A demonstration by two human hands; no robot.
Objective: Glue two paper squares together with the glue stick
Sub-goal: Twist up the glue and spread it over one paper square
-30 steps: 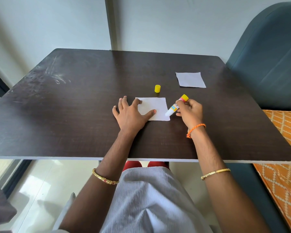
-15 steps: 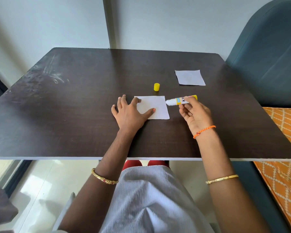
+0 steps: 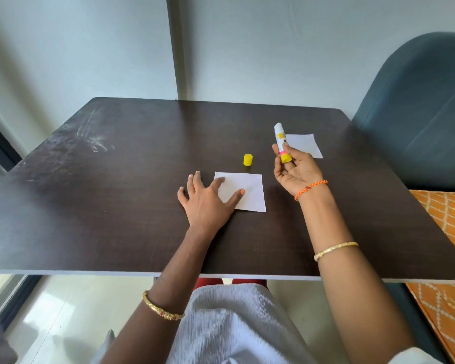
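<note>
Glue stick uncapped and raised; the two squares not yet joined.

Near: my left hand (image 3: 208, 203) lies flat, fingers spread, thumb and forefinger pressing the near paper square (image 3: 247, 191) to the worktop (image 3: 116, 206). My right hand (image 3: 294, 169) pinches the glue stick (image 3: 281, 143) upright, tip up. Beyond: yellow cap (image 3: 247, 160), then the far paper square (image 3: 304, 144), partly hidden behind stick and fingers. Whether glue is already on the near square I cannot tell. Next, I judge: fetch the far square and press it on, edges aligned.
</note>
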